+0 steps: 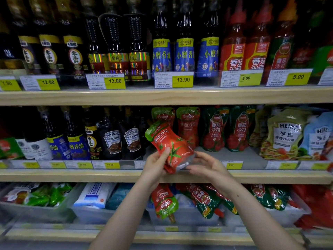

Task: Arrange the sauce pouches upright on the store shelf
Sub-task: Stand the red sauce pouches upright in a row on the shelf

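Head view, middle shelf [108, 175]. I see the left hand [155, 164] closed on a red tomato sauce pouch [169, 144], thumb across its front face, fingers behind it. The pouch is tilted, green top leaning left and away, base down toward the right, held in the air in front of the shelf edge. The right hand [207, 165] is partly open, fingers curled, fingertips at the pouch's clear bottom corner; I cannot tell if they press on it or only touch.

Far side of the shelf, just behind the held pouch: two matching red pouches [188, 125] standing upright. Right of them, two green ketchup pouches [226, 130], also upright, then Heinz salad dressing pouches [282, 136]. Left of the gap: dark Heinz bottles [122, 139].

Lower shelf: more pouches lying loose in clear bins [180, 213], one red pouch upside down [164, 201].
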Tool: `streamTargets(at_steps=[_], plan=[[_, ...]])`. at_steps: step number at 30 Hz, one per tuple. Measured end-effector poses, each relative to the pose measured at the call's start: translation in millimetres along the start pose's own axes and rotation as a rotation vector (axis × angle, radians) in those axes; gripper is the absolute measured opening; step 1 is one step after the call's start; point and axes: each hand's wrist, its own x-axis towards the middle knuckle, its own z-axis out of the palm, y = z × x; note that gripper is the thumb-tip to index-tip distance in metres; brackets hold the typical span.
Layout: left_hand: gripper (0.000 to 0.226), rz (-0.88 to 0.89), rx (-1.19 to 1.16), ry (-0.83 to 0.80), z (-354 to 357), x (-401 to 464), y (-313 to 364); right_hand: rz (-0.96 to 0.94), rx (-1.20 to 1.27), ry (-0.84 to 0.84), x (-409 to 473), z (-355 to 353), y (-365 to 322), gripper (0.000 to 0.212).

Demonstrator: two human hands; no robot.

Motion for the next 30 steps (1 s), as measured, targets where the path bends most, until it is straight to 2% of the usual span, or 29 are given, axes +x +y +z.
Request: streamTargets(at_steps=[3, 5, 9, 15, 22, 27, 30], plan=[[0.037, -0.053, -0.064, -0.020, 8, 2, -3, -0.028, 0.029, 0.120, 8, 4, -6, 0.016], [0.035, -0.074, -0.095, -0.021, 11, 3, -4, -0.028, 0.022, 0.144, 11, 4, -8, 0.011], [0.038, -0.080, -0.080, 0.006, 13, 5, -5, -0.019, -0.039, 0.175, 12, 5, -9, 0.012], [0.026, -0.054, -0.048, 0.013, 14, 6, -11, 0.019, -0.198, 0.273, 19, 7, -5, 0.018], [0.029, -0.045, -0.042, -0.018, 9, 9, -14, 0.069, -0.016, 0.161, 16, 5, 0, 0.013], [0.027, -0.019, -0.020, -0.028, 10, 7, -15, 0.131, -0.225, 0.228, 21, 6, 1, 0.012], [0.035, 0.017, 0.037, -0.054, 12, 5, -18, 0.162, -0.345, 0.293, 23, 9, 6, 0.010]])
